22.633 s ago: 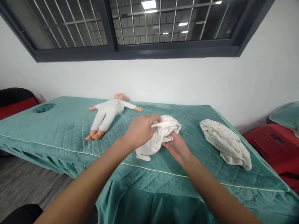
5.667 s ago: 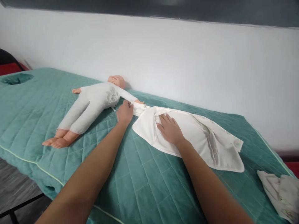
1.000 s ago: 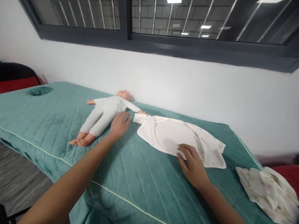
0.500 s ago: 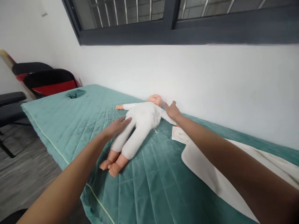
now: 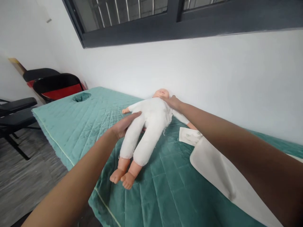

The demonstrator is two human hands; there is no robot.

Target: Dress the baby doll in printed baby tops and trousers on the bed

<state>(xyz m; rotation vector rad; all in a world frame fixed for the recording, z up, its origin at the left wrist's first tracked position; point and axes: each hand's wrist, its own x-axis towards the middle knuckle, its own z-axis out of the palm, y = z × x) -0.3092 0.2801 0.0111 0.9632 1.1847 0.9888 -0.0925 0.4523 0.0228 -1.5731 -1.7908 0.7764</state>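
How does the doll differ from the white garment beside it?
The doll is rounded, while the white garment lies flat. The left hand and right hand are on the doll, neither on the garment. The doll shows from head to feet, but the right forearm hides part of the garment. Both are mostly white.

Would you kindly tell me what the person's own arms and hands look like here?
The left forearm and right forearm are bare, with no sleeve in view. The left hand and right hand are ungloved, and no ring, watch or bracelet can be made out.
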